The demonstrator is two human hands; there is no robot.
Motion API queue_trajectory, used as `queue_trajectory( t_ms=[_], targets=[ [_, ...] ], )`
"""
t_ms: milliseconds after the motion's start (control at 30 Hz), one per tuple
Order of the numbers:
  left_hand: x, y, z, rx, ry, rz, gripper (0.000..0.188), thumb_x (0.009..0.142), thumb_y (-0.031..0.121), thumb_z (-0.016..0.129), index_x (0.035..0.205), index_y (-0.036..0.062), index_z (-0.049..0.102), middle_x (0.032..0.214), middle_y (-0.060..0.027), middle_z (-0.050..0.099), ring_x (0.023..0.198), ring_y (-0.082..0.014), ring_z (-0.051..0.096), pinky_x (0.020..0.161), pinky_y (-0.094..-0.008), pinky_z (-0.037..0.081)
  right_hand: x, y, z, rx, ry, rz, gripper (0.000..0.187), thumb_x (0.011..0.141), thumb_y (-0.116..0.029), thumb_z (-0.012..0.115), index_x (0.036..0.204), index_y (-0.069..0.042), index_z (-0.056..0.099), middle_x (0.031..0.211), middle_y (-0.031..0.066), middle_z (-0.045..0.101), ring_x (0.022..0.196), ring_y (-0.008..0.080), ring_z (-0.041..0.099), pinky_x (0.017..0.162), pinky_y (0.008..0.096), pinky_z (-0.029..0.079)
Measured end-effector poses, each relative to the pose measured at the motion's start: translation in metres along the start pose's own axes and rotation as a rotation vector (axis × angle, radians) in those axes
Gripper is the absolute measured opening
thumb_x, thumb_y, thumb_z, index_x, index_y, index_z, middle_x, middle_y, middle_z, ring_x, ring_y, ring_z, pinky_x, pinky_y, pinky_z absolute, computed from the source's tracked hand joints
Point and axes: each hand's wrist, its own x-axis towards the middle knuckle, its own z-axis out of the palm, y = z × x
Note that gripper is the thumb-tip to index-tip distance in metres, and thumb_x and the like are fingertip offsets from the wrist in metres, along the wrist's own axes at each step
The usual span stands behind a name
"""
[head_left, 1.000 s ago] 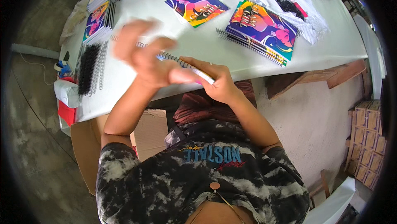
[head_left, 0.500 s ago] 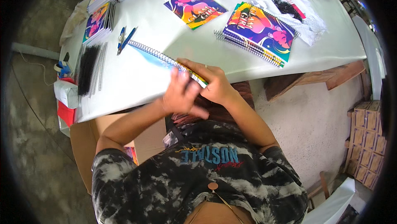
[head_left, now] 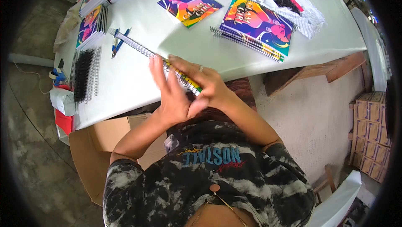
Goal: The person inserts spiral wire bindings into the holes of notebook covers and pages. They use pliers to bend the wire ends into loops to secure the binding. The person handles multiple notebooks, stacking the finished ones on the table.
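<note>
L hand (head_left: 175,102) farther up nb coil (head_left: 140,48) now

Both forearms (head_left: 144,134) angle inward, the two hands close together. The left hand (head_left: 173,101), slightly blurred, has its fingers (head_left: 158,73) stretched forward; the right hand (head_left: 212,88) is curled in a grip.
</note>
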Motion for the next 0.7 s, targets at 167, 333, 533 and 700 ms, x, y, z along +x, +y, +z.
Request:
queue_trajectory(
  t_ms=[167, 333, 533, 700],
  targets=[
    [0.038, 0.041, -0.061, -0.345, -0.238, -0.245, 0.049, 0.088, 0.010, 0.045, 0.128, -0.0153, 0.031, 0.125, -0.0354, 0.038, 0.114, -0.0423, 0.043, 0.092, -0.0386, 0.039, 0.027, -0.040, -0.002, -0.159, 0.124, -0.305, 0.068, 0.082, -0.037, 0.056, 0.137, -0.007, 0.030, 0.142, 0.0210, 0.022, 0.131, 0.0366, 0.026, 0.107, 0.0498, 0.016],
    [0.064, 0.020, -0.065, -0.708, -0.065, -0.833, 0.025, 0.089, 0.012, 0.053, 0.106, -0.0051, 0.060, 0.093, -0.0112, 0.065, 0.077, -0.0111, 0.060, 0.067, -0.0212, 0.048, 0.046, -0.075, -0.049, -0.234, -0.028, 0.236, 0.038, 0.092, -0.030, 0.047, 0.104, 0.004, 0.060, 0.083, 0.0131, 0.063, 0.073, 0.0195, 0.060, 0.067, 0.0286, 0.045],
    [0.055, -0.008, -0.026, -1.175, -0.079, -1.029, 0.016, 0.085, 0.005, 0.061, 0.099, -0.0019, 0.063, 0.090, -0.0061, 0.065, 0.081, -0.0078, 0.059, 0.074, -0.0223, 0.047, 0.032, -0.046, -0.060, 0.112, 0.069, 0.518, 0.012, 0.077, -0.007, 0.067, 0.083, 0.002, 0.060, 0.073, 0.0085, 0.064, 0.069, 0.0079, 0.059, 0.061, 0.0243, 0.046],
    [0.061, -0.022, -0.022, -1.271, -0.195, -0.950, 0.010, 0.079, -0.006, 0.056, 0.088, -0.0007, 0.059, 0.083, -0.0042, 0.061, 0.075, -0.0070, 0.056, 0.070, -0.0226, 0.047, 0.027, -0.040, -0.052, 0.214, 0.183, 0.539, 0.016, 0.069, 0.006, 0.069, 0.079, 0.002, 0.059, 0.076, 0.0061, 0.065, 0.071, 0.0076, 0.059, 0.062, 0.0232, 0.048]
  ],
)
